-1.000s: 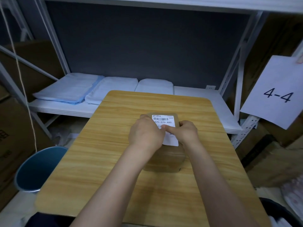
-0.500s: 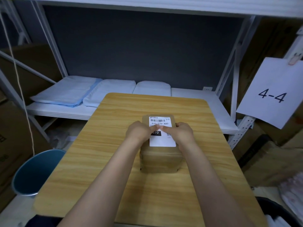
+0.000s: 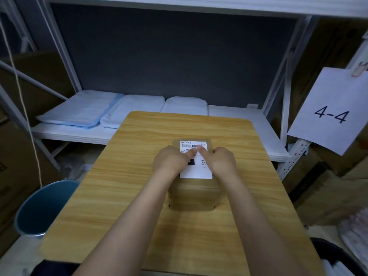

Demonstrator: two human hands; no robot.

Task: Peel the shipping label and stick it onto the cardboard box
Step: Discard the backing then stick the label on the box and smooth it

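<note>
A small brown cardboard box (image 3: 194, 197) stands in the middle of a wooden table (image 3: 123, 176). A white shipping label (image 3: 196, 173) with a barcode and a QR code lies flat on the box's top. My left hand (image 3: 171, 162) and my right hand (image 3: 220, 161) rest on the label from either side. Both index fingers point inward and press on the label just below the barcode, fingertips almost touching. The other fingers are curled. The hands hide the label's middle and the box's side edges.
A blue bin (image 3: 41, 208) stands on the floor left of the table. Behind the table a white shelf (image 3: 239, 124) carries folded pale blue and white cloths (image 3: 127, 111). A paper sign reading 4-4 (image 3: 330, 112) hangs at the right. Cardboard boxes stand on both sides.
My fingertips have slid up the label from its middle to just under the barcode. The label's lower part, with the black block and QR code, now shows. The box has not moved.
</note>
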